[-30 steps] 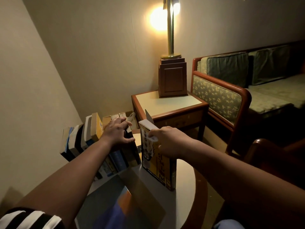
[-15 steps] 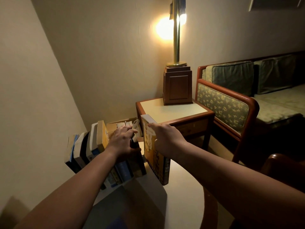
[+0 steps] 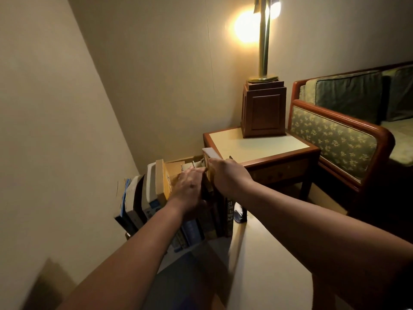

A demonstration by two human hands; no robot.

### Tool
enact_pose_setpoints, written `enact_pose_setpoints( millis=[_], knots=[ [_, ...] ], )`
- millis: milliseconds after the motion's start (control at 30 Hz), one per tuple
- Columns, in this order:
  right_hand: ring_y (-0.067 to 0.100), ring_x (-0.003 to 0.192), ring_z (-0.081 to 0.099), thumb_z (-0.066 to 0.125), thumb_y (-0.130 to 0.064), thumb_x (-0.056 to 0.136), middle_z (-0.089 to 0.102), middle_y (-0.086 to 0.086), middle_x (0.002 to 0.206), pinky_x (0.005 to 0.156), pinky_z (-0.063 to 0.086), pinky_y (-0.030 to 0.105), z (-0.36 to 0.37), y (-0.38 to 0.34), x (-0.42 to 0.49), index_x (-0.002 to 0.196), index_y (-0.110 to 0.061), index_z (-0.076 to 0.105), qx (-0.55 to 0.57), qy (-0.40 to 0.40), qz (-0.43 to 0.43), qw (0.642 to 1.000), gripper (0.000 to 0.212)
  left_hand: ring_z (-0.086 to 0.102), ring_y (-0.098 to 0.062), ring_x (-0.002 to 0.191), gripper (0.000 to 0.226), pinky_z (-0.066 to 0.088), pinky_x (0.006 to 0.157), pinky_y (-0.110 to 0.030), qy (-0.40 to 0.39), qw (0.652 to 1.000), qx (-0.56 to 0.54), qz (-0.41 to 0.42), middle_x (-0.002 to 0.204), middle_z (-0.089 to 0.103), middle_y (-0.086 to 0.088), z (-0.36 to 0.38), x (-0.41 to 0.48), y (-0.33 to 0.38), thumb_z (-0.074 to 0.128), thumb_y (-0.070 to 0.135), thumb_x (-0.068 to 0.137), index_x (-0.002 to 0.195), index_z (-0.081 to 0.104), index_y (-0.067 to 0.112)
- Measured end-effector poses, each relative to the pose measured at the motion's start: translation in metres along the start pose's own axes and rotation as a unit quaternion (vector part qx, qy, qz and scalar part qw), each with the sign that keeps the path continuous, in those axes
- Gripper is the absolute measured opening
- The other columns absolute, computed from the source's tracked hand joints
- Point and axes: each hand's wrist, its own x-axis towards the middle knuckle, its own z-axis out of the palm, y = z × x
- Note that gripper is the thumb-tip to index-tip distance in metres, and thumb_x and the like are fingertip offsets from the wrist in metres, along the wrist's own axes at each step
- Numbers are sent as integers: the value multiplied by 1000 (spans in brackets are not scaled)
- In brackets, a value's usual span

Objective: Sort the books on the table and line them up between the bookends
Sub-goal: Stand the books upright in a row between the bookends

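A row of upright books (image 3: 154,195) stands along the left edge of the pale table (image 3: 263,260), leaning left. My left hand (image 3: 190,186) rests on top of the middle of the row, fingers laid over the book tops. My right hand (image 3: 225,175) grips the upper edge of a yellow-covered book (image 3: 210,155), which stands pressed against the right end of the row. A dark bookend (image 3: 240,214) stands on the table just right of that book. The row's left end and any bookend there are hidden in shadow.
A wooden side table (image 3: 257,146) with a lamp base (image 3: 263,110) stands behind the books. A green patterned sofa (image 3: 335,139) with a wooden frame is to the right. Walls close in on the left and behind.
My right hand has carried the yellow book leftward from the open table until it stands against the row. My left hand has stayed on the book tops. The view has tilted upward.
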Motion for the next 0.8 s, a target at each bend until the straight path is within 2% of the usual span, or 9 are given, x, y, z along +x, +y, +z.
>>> enact_pose_setpoints(
  millis=[133,200,267,400,467,533,633,700,800],
  knots=[
    [26,125,55,48,-17,97,57,6,141,94,51,37,-1,0,8,144,-28,49,141,-6,62,988,48,34,-34,140,101,35,111,-52,30,996,-84,-27,152,37,-15,0,-4,2,78,38,82,155,9,32],
    [26,129,52,47,-24,102,54,8,143,98,47,36,-1,0,7,144,-19,49,212,-5,87,973,43,36,-32,139,116,34,112,-52,36,996,-78,-6,154,36,-12,-1,-8,6,80,55,72,155,2,34],
    [27,122,56,48,-27,104,58,11,137,95,48,36,0,-1,3,139,-10,51,234,-6,92,968,39,35,-32,139,121,35,112,-54,54,996,-73,11,156,31,-11,-3,-12,10,78,64,68,154,-1,37],
    [21,105,61,44,-39,105,64,6,116,77,53,28,11,8,-6,126,-15,60,293,-22,95,951,36,22,-35,145,102,35,111,-57,60,997,-51,19,163,11,-2,-3,-15,11,75,60,73,151,10,47],
    [21,106,62,39,-43,105,64,4,112,82,57,36,19,17,-14,124,-18,61,369,-35,97,924,38,19,-35,146,97,33,111,-59,34,999,-38,18,163,8,1,-5,-12,8,77,55,73,147,15,51],
    [20,112,61,36,-43,106,64,0,114,91,55,46,27,25,-24,128,-23,59,439,-48,100,892,37,23,-35,145,98,34,110,-61,7,999,-45,29,162,12,-1,-10,-6,5,76,60,65,143,17,52],
    [17,113,55,31,-36,109,56,-8,115,89,49,37,49,38,-39,136,-26,49,506,-85,125,849,34,24,-34,146,95,37,109,-60,-12,998,-51,30,159,18,-4,-20,4,5,79,53,61,139,24,46],
    [22,123,49,30,-39,108,53,0,129,85,46,34,72,49,-48,143,-28,44,518,-104,139,837,39,21,-33,147,92,36,111,-59,-18,999,-27,33,159,21,-8,-25,10,8,85,37,67,141,30,33],
    [24,125,47,30,-49,106,48,6,140,75,47,28,100,60,-57,146,-36,41,534,-115,186,817,44,30,-33,144,94,37,112,-55,-33,998,-4,54,155,31,-14,-29,16,11,88,31,68,143,33,16]
  ],
)
